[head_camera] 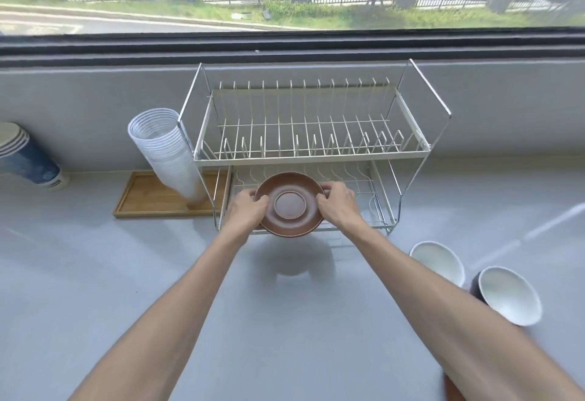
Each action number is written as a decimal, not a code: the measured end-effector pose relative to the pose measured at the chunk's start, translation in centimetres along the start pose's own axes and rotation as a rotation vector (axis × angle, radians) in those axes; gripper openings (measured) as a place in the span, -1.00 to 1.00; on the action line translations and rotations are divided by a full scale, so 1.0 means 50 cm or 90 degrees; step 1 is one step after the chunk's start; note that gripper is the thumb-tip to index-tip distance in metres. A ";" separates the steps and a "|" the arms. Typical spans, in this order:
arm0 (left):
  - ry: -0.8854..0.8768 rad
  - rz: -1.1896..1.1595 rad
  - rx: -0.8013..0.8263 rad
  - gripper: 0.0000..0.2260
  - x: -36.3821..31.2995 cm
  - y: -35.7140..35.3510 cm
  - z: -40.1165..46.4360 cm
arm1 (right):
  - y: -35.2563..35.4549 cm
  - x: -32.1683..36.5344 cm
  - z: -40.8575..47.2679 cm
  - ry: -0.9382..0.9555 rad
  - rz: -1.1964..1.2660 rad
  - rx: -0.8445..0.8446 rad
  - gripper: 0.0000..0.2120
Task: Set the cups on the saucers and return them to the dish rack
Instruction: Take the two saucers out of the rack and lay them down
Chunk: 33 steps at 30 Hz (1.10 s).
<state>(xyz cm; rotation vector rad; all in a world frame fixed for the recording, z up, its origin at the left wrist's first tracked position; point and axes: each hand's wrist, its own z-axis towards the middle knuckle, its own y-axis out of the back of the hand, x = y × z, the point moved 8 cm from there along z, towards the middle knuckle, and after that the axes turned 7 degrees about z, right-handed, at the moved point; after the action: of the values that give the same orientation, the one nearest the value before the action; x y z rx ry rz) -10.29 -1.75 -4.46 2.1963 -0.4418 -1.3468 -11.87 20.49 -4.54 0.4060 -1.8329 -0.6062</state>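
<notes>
I hold a brown saucer (289, 204) between both hands at the front of the lower tier of a two-tier wire dish rack (311, 153). My left hand (245, 207) grips its left rim and my right hand (337, 202) grips its right rim. The saucer is tilted toward me, above the counter. Two cups with white insides stand on the counter at the right: one (438, 261) nearer the rack, the other (508, 294) dark outside and closer to me. A brown edge, perhaps another saucer (452, 389), shows under my right forearm.
A leaning stack of clear plastic cups (167, 150) rests on a wooden tray (145, 201) left of the rack. Stacked blue paper cups (27, 156) lie at the far left. A grey wall and a window rise behind the grey counter (126, 274).
</notes>
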 end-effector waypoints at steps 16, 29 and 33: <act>-0.129 0.184 0.187 -0.78 0.047 -0.118 -0.185 | 0.110 -0.195 -0.265 -0.083 0.063 -0.031 -0.70; -0.102 0.191 0.258 -0.72 0.104 -0.231 -0.316 | 0.139 -0.358 -0.396 -0.146 0.069 -0.045 -0.70; -0.093 0.205 0.281 -0.72 0.121 -0.267 -0.339 | 0.142 -0.408 -0.416 -0.178 0.048 -0.044 -0.67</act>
<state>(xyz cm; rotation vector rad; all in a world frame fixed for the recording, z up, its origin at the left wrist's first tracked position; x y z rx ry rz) 7.63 10.33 -10.40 2.2360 -1.1915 -1.3253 14.65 33.10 -10.64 0.2116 -2.0757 -0.7002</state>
